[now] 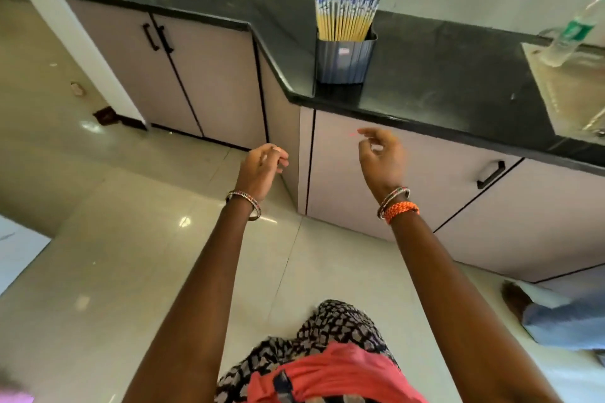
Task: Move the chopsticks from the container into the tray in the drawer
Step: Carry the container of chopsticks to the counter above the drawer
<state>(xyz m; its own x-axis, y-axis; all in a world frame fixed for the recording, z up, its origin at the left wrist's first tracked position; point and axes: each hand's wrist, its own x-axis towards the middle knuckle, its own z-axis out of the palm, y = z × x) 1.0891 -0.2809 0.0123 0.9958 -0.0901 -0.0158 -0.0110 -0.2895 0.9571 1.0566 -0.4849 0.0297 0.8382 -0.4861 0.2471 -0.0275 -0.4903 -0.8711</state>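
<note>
Standing before the black worktop (425,75), both arms raised, nothing yet taken up. Judged the very start: chopsticks (345,13) all bundled upright in the grey ribbed container (343,59), which sits near the front edge of the worktop. No open drawer and no tray in view, only shut cabinet fronts, the nearest with a black handle (491,175) off to the right.

Left hand (263,167) held in the air, fingers loosely curled, grip relaxed and empty, below and left of the container. Right hand (381,157) likewise empty, fingers half curled with thumb and forefinger slightly apart, hovering in front of the cabinet face just under the worktop edge. Container above and beyond both hands, apart from each, closer to the right.

Next move, by judgement: either reaching up over the edge to close on the bundle near its patterned tops, or first pulling open the drawer that holds the tray. Calls for a lift straight upward so the sticks clear the container rim without tipping it off the edge.
</note>
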